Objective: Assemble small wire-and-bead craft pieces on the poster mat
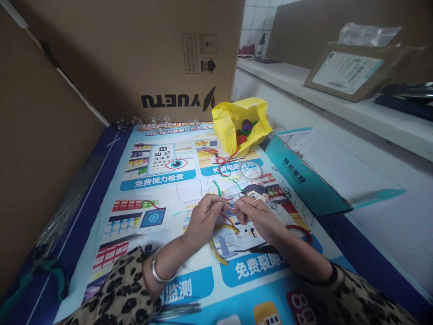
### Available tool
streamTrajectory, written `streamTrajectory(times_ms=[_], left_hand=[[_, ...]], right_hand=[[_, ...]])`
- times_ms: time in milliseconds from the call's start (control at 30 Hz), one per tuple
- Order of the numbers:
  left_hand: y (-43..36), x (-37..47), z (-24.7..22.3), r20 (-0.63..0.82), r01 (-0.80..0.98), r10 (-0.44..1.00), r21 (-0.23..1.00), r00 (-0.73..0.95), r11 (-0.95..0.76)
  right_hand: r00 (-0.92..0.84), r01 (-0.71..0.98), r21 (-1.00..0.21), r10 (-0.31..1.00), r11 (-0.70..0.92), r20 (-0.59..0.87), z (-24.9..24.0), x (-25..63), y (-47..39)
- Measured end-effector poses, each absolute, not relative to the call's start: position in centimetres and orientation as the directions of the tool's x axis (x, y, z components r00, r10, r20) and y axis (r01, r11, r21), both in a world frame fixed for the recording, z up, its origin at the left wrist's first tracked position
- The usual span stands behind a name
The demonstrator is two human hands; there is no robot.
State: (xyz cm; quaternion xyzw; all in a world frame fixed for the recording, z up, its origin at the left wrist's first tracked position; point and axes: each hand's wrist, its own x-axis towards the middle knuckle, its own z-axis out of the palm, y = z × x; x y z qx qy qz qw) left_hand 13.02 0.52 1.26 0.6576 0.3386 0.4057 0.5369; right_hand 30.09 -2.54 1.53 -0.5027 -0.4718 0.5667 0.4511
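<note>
Over the printed sheet, my left hand (206,220) and my right hand (254,213) are close together, fingertips nearly touching. Both pinch a thin red cord (227,219), part of which hangs below the fingers; the exact grip is hidden by the fingertips. Short green cord ends (217,188) stick up just beyond my hands. Below them, a curved yellow tube-like band (216,251) lies on the sheet, partly behind my left wrist. A dark red loop (301,231) rests beside my right forearm.
A yellow bag (223,124) holding coloured yarn balls stands open at the back. To the right is a teal box (297,174); a small round clear container (251,170) sits nearer. Teal-handled pliers (56,271) lie at left. A large cardboard box (135,54) walls the back.
</note>
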Motion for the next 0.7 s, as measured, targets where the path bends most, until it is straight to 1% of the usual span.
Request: streamTrajectory(times_ms=[300,700], left_hand=[[0.54,13.03,1.27,0.156,0.009,0.884,0.984,0.441,-0.178],[0.55,13.04,1.20,0.183,-0.011,0.879,0.980,0.441,-0.199]], right_hand=[[-0.094,-0.029,-0.987,0.984,-0.158,-0.155,1.50,30.13,-2.58],[-0.087,-0.021,-0.986,0.983,-0.166,-0.163,1.54,30.11,-2.52]])
